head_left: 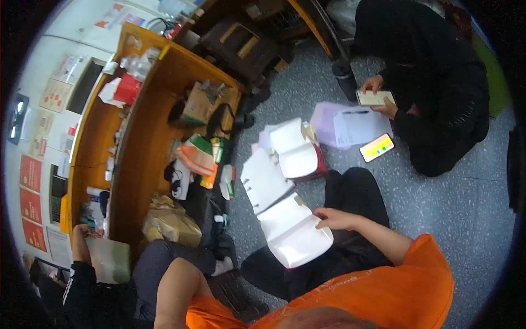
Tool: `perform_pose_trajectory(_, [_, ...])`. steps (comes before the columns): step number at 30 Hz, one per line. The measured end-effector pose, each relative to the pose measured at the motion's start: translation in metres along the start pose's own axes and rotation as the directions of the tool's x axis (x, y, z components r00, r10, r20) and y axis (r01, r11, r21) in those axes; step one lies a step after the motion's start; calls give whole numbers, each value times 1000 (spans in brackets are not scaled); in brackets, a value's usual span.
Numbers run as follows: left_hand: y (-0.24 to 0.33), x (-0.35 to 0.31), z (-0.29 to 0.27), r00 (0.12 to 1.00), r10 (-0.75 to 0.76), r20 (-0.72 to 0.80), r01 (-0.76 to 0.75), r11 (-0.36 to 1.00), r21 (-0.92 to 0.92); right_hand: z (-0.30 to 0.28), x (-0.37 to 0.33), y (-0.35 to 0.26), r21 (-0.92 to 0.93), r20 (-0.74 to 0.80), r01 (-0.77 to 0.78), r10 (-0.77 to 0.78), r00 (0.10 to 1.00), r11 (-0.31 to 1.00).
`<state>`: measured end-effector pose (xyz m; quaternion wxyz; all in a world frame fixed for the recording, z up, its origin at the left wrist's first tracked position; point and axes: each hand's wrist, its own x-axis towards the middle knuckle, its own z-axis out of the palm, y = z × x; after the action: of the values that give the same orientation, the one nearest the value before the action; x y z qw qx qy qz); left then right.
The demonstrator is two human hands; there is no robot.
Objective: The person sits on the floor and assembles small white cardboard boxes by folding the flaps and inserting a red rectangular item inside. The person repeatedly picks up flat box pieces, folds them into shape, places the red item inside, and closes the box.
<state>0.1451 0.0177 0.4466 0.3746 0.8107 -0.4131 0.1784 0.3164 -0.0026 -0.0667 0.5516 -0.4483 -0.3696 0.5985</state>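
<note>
My right hand (335,219) is closed on the right edge of an opened white carton (293,225), which rests over my dark-trousered lap. The fingers curl at the carton's rim, with its white inside facing up. My left arm (181,279) is bent at the lower edge, and its hand lies outside the picture. Ahead of the held carton, a flat white cardboard piece with notched edges (264,181) lies on the floor. Just beyond it sits a second opened carton (296,151), white inside and red outside.
A person in black (433,82) sits at the far right holding a phone (376,98). Printed sheets (361,129) and a lit phone (377,148) lie on the speckled floor. Another person's hand (82,230) is at left, near a wooden shelf (148,115) and a brown parcel (172,225).
</note>
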Motion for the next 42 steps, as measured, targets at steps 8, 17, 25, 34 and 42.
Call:
perform_pose_trajectory(8, [-14, -60, 18, 932, -173, -320, 296, 873, 389, 3, -17, -18, -37, -14, -105, 104, 994, 994])
perform_pose_trajectory(17, [-38, -121, 20, 890, 202, -409, 174, 680, 712, 9, -7, -28, 6, 6, -173, 173, 985, 985])
perform_pose_trajectory(25, [-30, -242, 25, 594, 424, -684, 66, 821, 567, 8, -14, -34, 60, -44, -196, 199, 979, 979])
perform_pose_trajectory(34, [-376, -392, 62, -103, -635, -765, 881, 299, -366, 2, -27, -46, 205, -78, -301, 322, 944, 931])
perform_pose_trajectory(42, [-514, -443, 134, -423, -877, -227, 756, -204, -622, 0, -62, -28, 120, -8, -276, 279, 960, 954])
